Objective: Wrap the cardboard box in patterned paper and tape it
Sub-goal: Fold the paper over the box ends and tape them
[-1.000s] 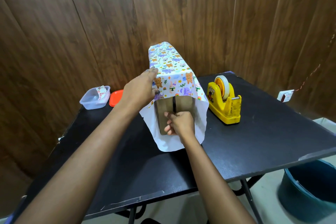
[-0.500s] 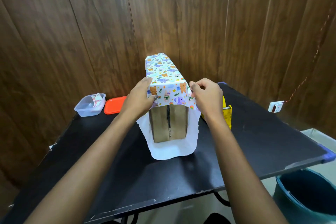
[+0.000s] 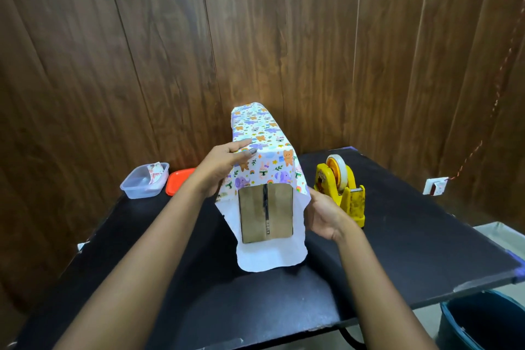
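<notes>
A cardboard box point(image 3: 265, 212) stands on the black table point(image 3: 397, 241), its taped near end uncovered. Patterned paper point(image 3: 264, 133) with cartoon animals is draped over its top and sides. The paper's white underside shows in the flaps around the open end. My left hand point(image 3: 224, 165) rests flat on the paper at the top left edge, fingers straight. My right hand point(image 3: 326, 216) is against the paper on the box's right side, low down. Its fingertips are hidden behind the side flap.
A yellow tape dispenser point(image 3: 341, 193) with a roll stands just right of the box, close behind my right hand. A clear plastic tub point(image 3: 142, 185) and an orange lid point(image 3: 179, 182) sit at the back left. A blue bucket point(image 3: 483, 324) is on the floor, lower right.
My right hand went from the box's near end up to the top right edge, then dropped to the right side. My left hand slid further onto the top.
</notes>
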`<state>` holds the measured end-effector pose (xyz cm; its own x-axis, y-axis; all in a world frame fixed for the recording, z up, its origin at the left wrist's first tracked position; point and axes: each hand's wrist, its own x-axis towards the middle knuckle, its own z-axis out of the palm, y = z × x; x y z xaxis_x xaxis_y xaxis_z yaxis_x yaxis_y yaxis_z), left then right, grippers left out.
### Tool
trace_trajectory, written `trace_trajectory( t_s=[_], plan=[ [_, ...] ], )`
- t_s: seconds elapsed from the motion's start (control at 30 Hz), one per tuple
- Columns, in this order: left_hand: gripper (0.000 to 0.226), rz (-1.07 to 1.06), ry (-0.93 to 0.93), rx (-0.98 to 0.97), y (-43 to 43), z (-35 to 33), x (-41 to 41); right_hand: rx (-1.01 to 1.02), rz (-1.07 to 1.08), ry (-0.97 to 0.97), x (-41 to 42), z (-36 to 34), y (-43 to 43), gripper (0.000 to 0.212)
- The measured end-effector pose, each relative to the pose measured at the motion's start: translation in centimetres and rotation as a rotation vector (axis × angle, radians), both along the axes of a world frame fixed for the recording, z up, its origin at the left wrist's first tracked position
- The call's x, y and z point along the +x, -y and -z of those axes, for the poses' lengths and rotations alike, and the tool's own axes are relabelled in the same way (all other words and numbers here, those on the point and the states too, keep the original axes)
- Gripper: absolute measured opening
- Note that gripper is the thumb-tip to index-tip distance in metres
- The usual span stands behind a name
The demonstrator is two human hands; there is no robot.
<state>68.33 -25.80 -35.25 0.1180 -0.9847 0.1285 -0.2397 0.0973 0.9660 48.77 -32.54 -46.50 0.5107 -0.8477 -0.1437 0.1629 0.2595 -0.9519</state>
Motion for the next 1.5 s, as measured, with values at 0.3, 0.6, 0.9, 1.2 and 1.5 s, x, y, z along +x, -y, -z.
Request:
trace_trajectory(
  t_s=[0.3,0.6,0.9,1.2,1.5],
  plan=[
    [0.035,-0.199,-0.27,-0.078,-3.9,2.8,6.5,-0.024,-0.026,-0.021,2.6,1.1,0.4,0.037],
    [0.026,-0.392,-0.446,-0.107,-6.7,5.2,8.3,0.333,-0.014,0.142,4.5,1.2,0.0,0.044],
    [0.027,-0.272,-0.786,-0.144,-7.0,10.2,2.7,0.085,0.037,-0.034,-2.2,-9.3,-2.3,0.029],
    [0.023,-0.247,-1.169,0.0,-4.6,14.8,-5.1,-0.623,0.094,-0.904,0.9,-21.5,-6.0,0.017],
    [0.03,-0.321,-1.535,0.144,-4.4,15.7,-8.8,-0.812,-0.321,-1.358,9.9,-22.2,-8.4,0.043]
  ],
)
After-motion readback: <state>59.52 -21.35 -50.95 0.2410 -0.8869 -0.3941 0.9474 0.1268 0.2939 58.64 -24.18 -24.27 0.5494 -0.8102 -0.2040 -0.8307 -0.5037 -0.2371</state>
